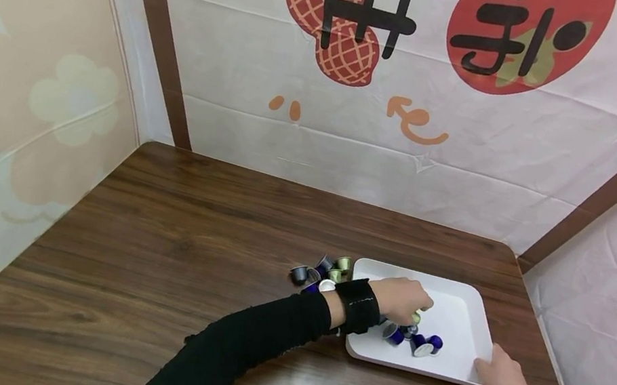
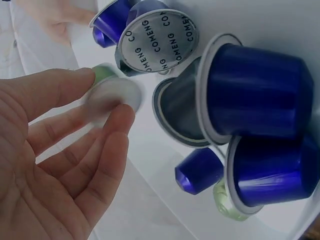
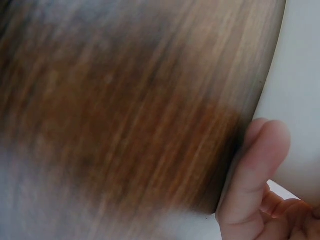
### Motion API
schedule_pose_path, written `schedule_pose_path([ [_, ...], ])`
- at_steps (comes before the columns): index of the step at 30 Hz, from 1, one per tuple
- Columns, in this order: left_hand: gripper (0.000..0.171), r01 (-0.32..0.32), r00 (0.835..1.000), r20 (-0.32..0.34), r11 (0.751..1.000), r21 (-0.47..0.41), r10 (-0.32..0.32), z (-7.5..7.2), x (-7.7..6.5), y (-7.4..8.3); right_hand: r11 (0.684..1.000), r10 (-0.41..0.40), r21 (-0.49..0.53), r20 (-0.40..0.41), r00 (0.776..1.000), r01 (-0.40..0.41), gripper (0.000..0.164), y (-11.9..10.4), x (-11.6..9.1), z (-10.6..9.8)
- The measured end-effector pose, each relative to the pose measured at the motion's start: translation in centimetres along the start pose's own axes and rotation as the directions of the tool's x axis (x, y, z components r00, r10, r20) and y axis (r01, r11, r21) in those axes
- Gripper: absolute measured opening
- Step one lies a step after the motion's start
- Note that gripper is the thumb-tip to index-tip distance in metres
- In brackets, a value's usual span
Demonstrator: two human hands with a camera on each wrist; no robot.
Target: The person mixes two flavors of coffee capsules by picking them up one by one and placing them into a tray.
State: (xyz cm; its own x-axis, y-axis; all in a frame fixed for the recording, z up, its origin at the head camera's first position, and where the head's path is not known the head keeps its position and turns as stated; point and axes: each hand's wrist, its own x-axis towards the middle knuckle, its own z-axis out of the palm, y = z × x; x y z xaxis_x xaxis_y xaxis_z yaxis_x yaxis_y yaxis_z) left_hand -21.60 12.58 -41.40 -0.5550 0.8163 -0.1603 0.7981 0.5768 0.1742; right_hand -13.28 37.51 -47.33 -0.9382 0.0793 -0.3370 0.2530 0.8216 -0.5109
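Note:
My left hand [image 1: 402, 300] is over the left part of a white tray [image 1: 462, 323]. In the left wrist view its thumb and fingertips pinch a light green coffee capsule [image 2: 116, 97], the pale lid facing the camera. Below the hand lie several coffee capsules: dark blue ones [image 2: 260, 95], a dark grey one [image 2: 180, 107] and one with a printed silver lid [image 2: 160, 41]. At the tray's near right corner my right hand [image 1: 506, 377] grips the rim; the right wrist view shows the thumb [image 3: 267, 150] along the edge.
Outside the tray's left edge, a cluster of capsules [image 1: 299, 275] in dark, blue and green lies on the brown wooden table [image 1: 202, 236]. Printed cloth sheets [image 1: 231, 69] hang behind the table and on both sides.

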Motion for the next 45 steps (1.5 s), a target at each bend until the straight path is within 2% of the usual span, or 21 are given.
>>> schedule_pose_path([
  [5,0.025,-0.014,1.0,-0.014,0.999,-0.032,0.014,-0.6,-0.2,-0.7,1.0,-0.001,-0.009,-0.005,1.0,0.001,0.04,0.0,0.1,0.0],
  [8,0.028,-0.019,1.0,-0.019,0.998,-0.053,0.018,-1.6,-1.0,-1.7,1.0,-0.002,-0.014,-0.002,1.0,0.002,0.04,0.0,0.1,0.0],
  [14,0.029,0.011,1.0,-0.017,0.997,-0.076,-0.013,-3.5,-4.1,-5.2,1.0,-0.009,-0.012,-0.007,1.0,0.009,0.04,0.1,0.3,0.1],
  [19,0.024,0.061,0.998,-0.012,0.993,-0.1,-0.063,-4.1,-7.6,-8.9,1.0,-0.017,-0.008,-0.007,1.0,0.017,0.039,-0.2,0.1,0.0],
  [26,0.008,0.162,0.986,-0.01,0.975,-0.149,-0.166,-2.7,-12.1,-13.0,1.0,-0.012,-0.012,-0.008,1.0,0.012,0.041,-0.2,0.1,-0.2],
  [31,0.009,0.17,0.985,0.027,0.973,-0.157,-0.168,-1.0,-13.9,-14.4,1.0,-0.006,-0.006,-0.011,1.0,0.006,0.041,-0.2,0.2,-0.1],
  [34,0.02,0.174,0.984,0.059,0.969,-0.176,-0.166,-0.1,-14.5,-14.6,1.0,-0.006,-0.004,-0.013,1.0,0.006,0.041,-0.1,0.1,-0.1],
  [37,0.028,0.181,0.983,0.058,0.966,-0.186,-0.173,0.7,-14.7,-14.7,1.0,-0.008,-0.008,-0.013,1.0,0.007,0.042,-0.1,0.1,-0.1],
  [45,0.028,0.212,0.977,0.04,0.961,-0.176,-0.208,2.5,-14.5,-15.0,1.0,-0.011,-0.008,0.004,1.0,0.011,0.044,-0.1,0.1,-0.2],
])
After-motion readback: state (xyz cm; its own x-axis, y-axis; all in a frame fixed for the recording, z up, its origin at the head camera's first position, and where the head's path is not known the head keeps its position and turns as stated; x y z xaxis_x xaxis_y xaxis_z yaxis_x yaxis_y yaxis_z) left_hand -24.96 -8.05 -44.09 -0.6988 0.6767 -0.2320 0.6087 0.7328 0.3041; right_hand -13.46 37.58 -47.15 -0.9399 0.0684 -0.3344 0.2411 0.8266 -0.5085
